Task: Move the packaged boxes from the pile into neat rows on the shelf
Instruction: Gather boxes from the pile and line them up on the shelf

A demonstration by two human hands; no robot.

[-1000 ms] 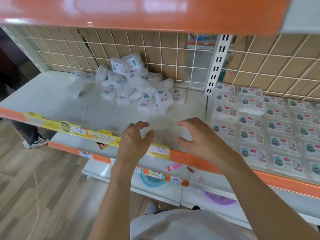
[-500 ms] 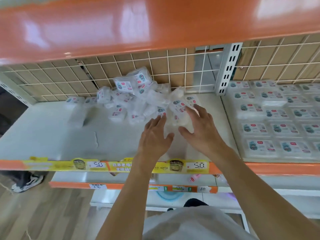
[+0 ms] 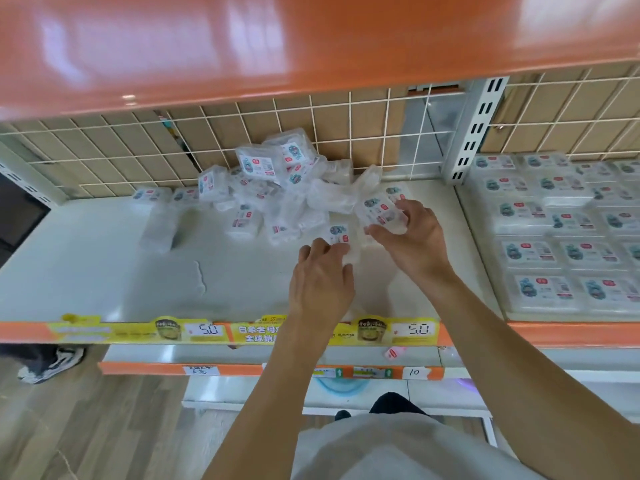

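Observation:
A loose pile of small clear packaged boxes (image 3: 277,188) with blue and red labels lies at the back of the white shelf (image 3: 104,271), against the wire grid. My right hand (image 3: 412,240) grips one box (image 3: 379,209) at the pile's right edge, thumb below it and fingers curled over its far side. Just left of it, my left hand (image 3: 322,275) curls its fingers around another box (image 3: 339,237) at the pile's front. On the shelf section to the right, neat rows of the same boxes (image 3: 561,230) lie flat.
An orange shelf (image 3: 277,39) hangs low overhead. A white upright post (image 3: 474,133) separates the two shelf sections. Yellow price strips (image 3: 207,330) line the front edge. Lower shelves sit below. A person's shoe (image 3: 52,363) stands on the wooden floor at left.
Both hands have moved forward from the shelf's front edge to the pile. The right hand has closed around a box and the left hand has closed on another.

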